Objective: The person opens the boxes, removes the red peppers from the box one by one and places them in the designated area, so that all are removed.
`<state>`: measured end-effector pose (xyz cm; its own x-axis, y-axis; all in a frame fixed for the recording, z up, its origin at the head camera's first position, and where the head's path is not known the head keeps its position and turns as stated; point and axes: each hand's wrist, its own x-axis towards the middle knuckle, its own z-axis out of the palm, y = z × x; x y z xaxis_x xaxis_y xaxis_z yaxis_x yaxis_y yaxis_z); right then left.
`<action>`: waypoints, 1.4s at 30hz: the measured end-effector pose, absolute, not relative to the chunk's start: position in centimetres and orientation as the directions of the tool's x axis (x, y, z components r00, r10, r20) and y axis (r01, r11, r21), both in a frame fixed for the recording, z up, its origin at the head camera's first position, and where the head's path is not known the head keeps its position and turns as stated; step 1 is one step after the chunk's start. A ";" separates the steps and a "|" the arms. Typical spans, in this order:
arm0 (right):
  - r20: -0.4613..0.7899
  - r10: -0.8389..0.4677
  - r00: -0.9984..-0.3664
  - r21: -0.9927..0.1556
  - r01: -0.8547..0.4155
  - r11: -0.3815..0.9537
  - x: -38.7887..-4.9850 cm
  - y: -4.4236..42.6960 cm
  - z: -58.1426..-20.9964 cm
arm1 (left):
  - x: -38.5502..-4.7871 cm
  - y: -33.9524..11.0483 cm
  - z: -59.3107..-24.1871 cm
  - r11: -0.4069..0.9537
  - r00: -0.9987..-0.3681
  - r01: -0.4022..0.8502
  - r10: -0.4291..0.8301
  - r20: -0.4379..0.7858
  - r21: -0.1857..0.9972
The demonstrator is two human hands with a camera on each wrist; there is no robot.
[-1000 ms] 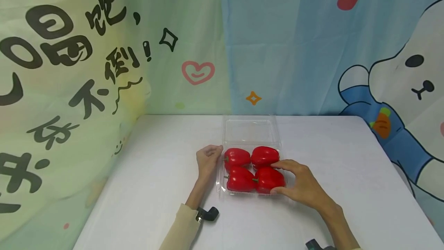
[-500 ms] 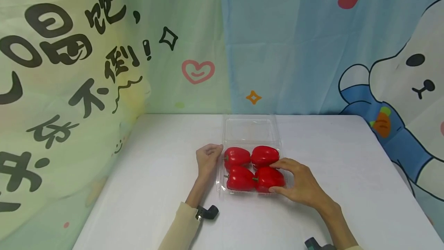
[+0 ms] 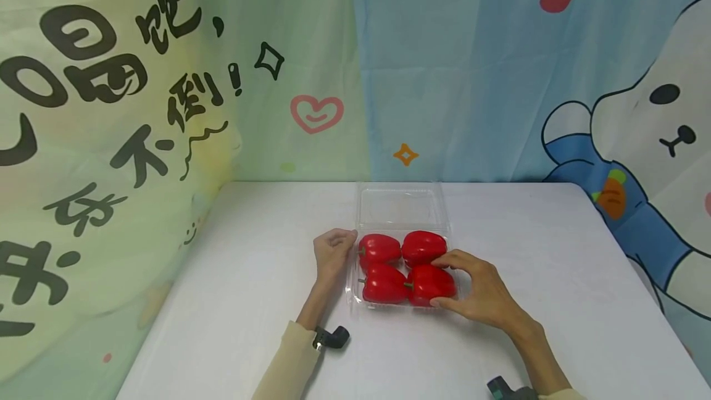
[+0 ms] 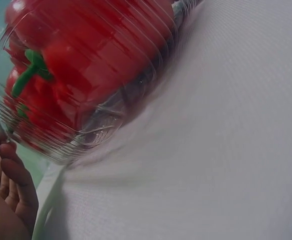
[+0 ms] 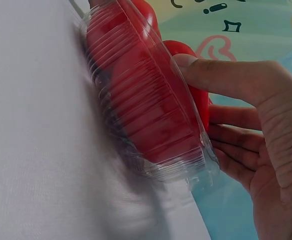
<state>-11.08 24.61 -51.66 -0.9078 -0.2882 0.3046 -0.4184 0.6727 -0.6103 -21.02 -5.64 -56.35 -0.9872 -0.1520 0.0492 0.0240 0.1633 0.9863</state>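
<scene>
Several red bell peppers lie in two rows in a clear plastic clamshell box (image 4: pixel 98 130) on the table. My left hand (image 3: pixel 331 255) pinches the box's left rim near its back corner; the left wrist view shows thumb and finger meeting at the edge. My right hand (image 3: pixel 483 290) holds the front-right bell pepper (image 3: pixel 430 284), thumb at its near side and index finger at its far side. That pepper sits inside the box, beside the front-left pepper (image 3: pixel 384 284). Behind are the back-left pepper (image 3: pixel 380 249) and back-right pepper (image 3: pixel 423 248).
The box's clear lid (image 3: pixel 402 210) lies folded back toward the table's far edge. A white cloth covers the table (image 3: pixel 239 252). Printed curtains (image 3: pixel 444 66) hang behind and to the sides. Each wrist carries a small dark camera (image 3: pixel 333 338).
The head view has tilted very slightly, shifting everything up a little. Both hands keep their places on the box and the front-right pepper.
</scene>
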 end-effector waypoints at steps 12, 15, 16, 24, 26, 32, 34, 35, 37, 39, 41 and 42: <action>0.318 -0.270 -0.909 -0.620 -0.415 0.666 -11.1 24.7 -52.0 | -21.1 -5.7 -56.4 0.156 -0.989 0.032 -0.138 0.054 0.987; 0.326 -0.264 -0.908 -0.618 -0.416 0.667 -11.0 24.8 -52.3 | -21.2 -5.7 -56.5 0.157 -0.990 0.036 -0.128 0.056 0.987; 0.328 -0.263 -0.907 -0.618 -0.417 0.666 -11.0 24.8 -52.3 | -21.2 -5.7 -56.5 0.159 -0.990 0.036 -0.126 0.057 0.987; 0.333 -0.271 -0.903 -0.631 -0.428 0.648 -11.1 25.0 -52.5 | -21.2 -5.7 -56.4 0.164 -0.990 0.034 -0.127 0.055 0.986; 0.332 -0.273 -0.903 -0.633 -0.428 0.645 -11.1 25.0 -52.5 | -21.2 -5.7 -56.5 0.162 -0.990 0.032 -0.131 0.053 0.986; 0.332 -0.279 -0.901 -0.640 -0.432 0.635 -11.2 25.0 -52.3 | -21.2 -5.7 -56.5 0.148 -0.989 0.028 -0.138 0.049 0.989; 0.332 -0.279 -0.901 -0.647 -0.433 0.628 -11.3 25.0 -52.3 | -21.2 -5.7 -56.5 0.144 -0.989 0.029 -0.139 0.049 0.989; 0.333 -0.280 -0.900 -0.648 -0.434 0.626 -11.3 25.1 -52.2 | -21.2 -5.7 -56.5 0.145 -0.989 0.029 -0.140 0.050 0.989; 0.334 -0.282 -0.900 -0.652 -0.436 0.621 -11.4 25.1 -52.2 | -21.2 -5.7 -56.4 0.144 -0.989 0.030 -0.142 0.050 0.989; 0.335 -0.283 -0.899 -0.655 -0.438 0.615 -11.4 25.2 -52.2 | -21.1 -5.7 -56.3 0.146 -0.989 0.031 -0.142 0.052 0.989; 0.335 -0.287 -0.897 -0.658 -0.441 0.610 -11.5 25.2 -52.1 | -21.1 -5.8 -56.3 0.148 -0.988 0.031 -0.143 0.052 0.989; 0.336 -0.289 -0.897 -0.661 -0.443 0.606 -11.6 25.3 -52.1 | -21.1 -5.8 -56.2 0.147 -0.988 0.031 -0.143 0.052 0.989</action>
